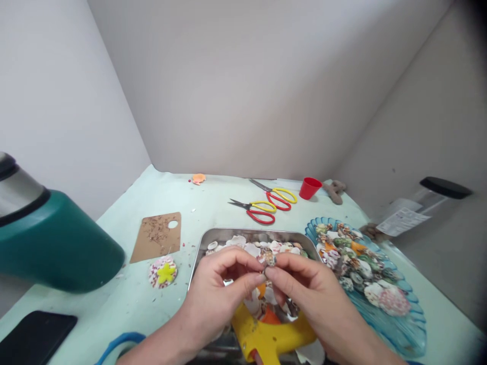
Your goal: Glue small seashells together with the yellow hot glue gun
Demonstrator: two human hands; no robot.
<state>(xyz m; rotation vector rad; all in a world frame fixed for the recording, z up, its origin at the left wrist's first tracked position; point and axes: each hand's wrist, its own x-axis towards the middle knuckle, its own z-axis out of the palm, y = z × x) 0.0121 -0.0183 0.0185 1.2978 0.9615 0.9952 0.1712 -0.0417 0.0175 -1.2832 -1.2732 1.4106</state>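
Both hands are grasping one thing: the left hand (222, 289) and the right hand (310, 286) pinch a small brownish seashell (269, 257) between their fingertips. This shell is above the metal tray (251, 232), which contains many other shells. Below the hands is a yellow glue gun (274, 337). At the right, a clear jar (437, 203) with black lid carries a white label (403, 221); its printing is too blurred to be read.

Pale green table (213, 215) | metal tray (228, 233) | blue dish (375, 317) | two scissors (249, 207) | red cup (309, 189) | brown card (158, 235) | teal bottle (57, 243)
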